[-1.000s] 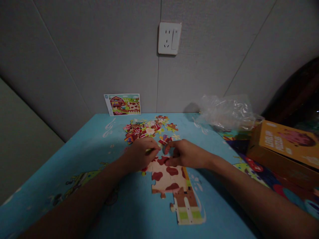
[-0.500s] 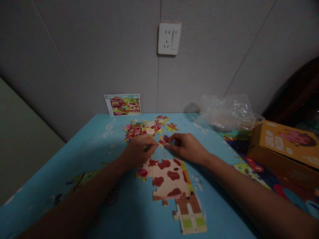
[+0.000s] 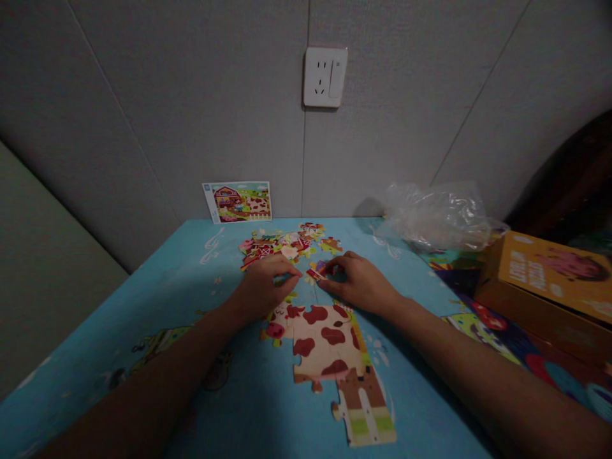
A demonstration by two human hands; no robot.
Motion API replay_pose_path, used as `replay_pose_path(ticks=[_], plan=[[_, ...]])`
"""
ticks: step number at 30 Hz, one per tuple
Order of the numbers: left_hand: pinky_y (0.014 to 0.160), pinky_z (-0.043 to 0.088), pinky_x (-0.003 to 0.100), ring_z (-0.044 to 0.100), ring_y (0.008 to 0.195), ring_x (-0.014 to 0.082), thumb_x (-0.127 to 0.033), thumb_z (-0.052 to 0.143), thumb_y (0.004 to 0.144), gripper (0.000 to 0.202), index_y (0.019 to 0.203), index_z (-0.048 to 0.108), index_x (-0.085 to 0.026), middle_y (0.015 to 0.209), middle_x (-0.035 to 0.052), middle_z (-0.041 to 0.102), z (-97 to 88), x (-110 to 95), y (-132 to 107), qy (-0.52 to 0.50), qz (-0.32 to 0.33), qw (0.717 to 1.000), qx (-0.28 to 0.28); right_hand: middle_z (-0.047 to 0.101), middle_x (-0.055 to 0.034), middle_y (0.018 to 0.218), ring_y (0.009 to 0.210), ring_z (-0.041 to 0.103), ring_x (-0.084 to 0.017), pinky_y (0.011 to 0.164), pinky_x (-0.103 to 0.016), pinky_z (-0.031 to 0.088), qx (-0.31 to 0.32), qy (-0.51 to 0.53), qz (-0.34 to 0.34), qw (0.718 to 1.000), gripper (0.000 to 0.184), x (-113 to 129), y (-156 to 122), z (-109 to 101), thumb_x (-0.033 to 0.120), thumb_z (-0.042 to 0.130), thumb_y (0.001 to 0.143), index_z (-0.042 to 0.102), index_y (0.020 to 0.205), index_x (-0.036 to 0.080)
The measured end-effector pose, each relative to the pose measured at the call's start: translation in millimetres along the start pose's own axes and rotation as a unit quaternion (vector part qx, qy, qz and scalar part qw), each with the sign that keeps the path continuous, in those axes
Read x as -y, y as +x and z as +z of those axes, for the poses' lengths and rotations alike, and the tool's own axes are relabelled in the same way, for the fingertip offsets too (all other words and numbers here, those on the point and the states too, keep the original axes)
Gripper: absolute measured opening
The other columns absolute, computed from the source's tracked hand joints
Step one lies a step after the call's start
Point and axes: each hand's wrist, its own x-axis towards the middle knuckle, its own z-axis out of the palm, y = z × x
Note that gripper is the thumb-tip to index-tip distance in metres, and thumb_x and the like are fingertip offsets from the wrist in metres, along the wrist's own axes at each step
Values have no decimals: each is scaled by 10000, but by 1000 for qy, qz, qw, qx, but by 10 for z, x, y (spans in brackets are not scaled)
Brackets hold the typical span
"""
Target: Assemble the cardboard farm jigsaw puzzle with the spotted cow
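Between finger and thumb of my right hand (image 3: 358, 280) is a small puzzle piece (image 3: 315, 275) with red, white and purple on it, held over the table. My left hand (image 3: 265, 287) is just left of that piece, thumb and forefinger tips pinched together, and no piece shows between them. Nearer me lies a joined puzzle section (image 3: 325, 341) showing a brown-spotted cow, with the cow's head (image 3: 277, 325) at its left and a fence-and-grass strip (image 3: 368, 414) at its lower right. Beyond my hands, loose puzzle pieces (image 3: 287, 242) lie in an overlapping pile.
A picture card (image 3: 241, 203) of the farm scene leans on the wall at the back left. To the right are a crumpled clear plastic bag (image 3: 435, 217) and an orange puzzle box (image 3: 549, 274). A blue patterned cover (image 3: 157, 293) lies on the table.
My left fingertips have drawn slightly left, away from the piece in my right hand. The joined cow section stays in place; the view has shifted a little.
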Motion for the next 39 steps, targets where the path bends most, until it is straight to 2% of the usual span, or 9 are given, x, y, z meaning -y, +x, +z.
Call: replay_pose_path(ticks=[9, 17, 20, 24, 27, 33, 35, 37, 39], plan=[[758, 514, 306, 652, 763, 159, -188, 615, 811, 107, 796, 720, -168, 809, 55, 712, -5, -7, 3, -2, 3, 1000, 8, 655, -174, 980, 824, 625, -245, 735, -363, 454, -52, -27, 63, 996, 483, -51, -4, 25, 539, 638, 770, 710, 1004, 122], [805, 508, 332, 660, 821, 179, -174, 631, 799, 100, 839, 722, -161, 867, 70, 722, 3, 5, -8, -2, -10, 1000, 17, 671, -148, 968, 841, 613, -261, 706, -353, 434, -28, 40, 97, 994, 447, -74, 26, 1, 486, 700, 697, 655, 969, 133], [824, 502, 331, 655, 855, 179, -169, 654, 782, 174, 944, 716, -178, 904, 55, 730, -1, -18, -8, 1, -24, 999, 28, 671, -97, 898, 775, 592, -207, 656, -304, 406, -46, 80, 77, 993, 324, -13, 17, -8, 354, 701, 701, 610, 939, 155], [781, 501, 306, 644, 801, 160, -168, 695, 745, 418, 1158, 639, -193, 916, 28, 733, 4, -26, -15, 7, -48, 998, 32, 634, -26, 721, 627, 528, -137, 595, -264, 357, -17, 131, 22, 991, 45, 61, 0, 3, 217, 557, 774, 580, 766, 179], [787, 494, 313, 636, 800, 163, -200, 718, 742, 487, 1215, 600, -193, 959, 30, 733, 21, 5, -30, 8, -50, 998, 44, 619, -10, 678, 579, 500, -122, 571, -258, 339, -5, 150, 5, 989, 69, 88, -16, 11, 233, 546, 786, 586, 765, 180], [890, 456, 368, 637, 936, 211, -197, 721, 756, 377, 1126, 646, -194, 993, 40, 728, 39, 54, -45, 21, -20, 997, 76, 643, -31, 736, 620, 513, -128, 613, -269, 365, 24, 150, -47, 987, 91, 117, -48, 23, 214, 567, 771, 632, 811, 163], [896, 446, 366, 637, 946, 214, -206, 717, 762, 323, 1079, 659, -197, 1005, 48, 724, 34, 51, -38, 21, -8, 996, 81, 647, -28, 779, 620, 517, -128, 611, -269, 376, 24, 165, -58, 984, 216, 129, -60, 32, 245, 612, 767, 630, 962, 155], [894, 437, 358, 633, 946, 213, -196, 696, 772, 238, 1008, 667, -196, 1007, 55, 719, 26, 38, -27, 18, 14, 996, 88, 647, -23, 831, 619, 521, -129, 609, -269, 389, 17, 188, -68, 980, 467, 145, -71, 33, 311, 664, 762, 554, 1189, 155], [881, 429, 351, 623, 921, 210, -172, 662, 777, 151, 927, 660, -187, 975, 58, 709, 17, 18, -17, 23, 37, 994, 104, 643, -21, 863, 635, 521, -129, 622, -270, 396, 10, 195, -81, 977, 545, 164, -80, 24, 348, 681, 768, 518, 1260, 177]])
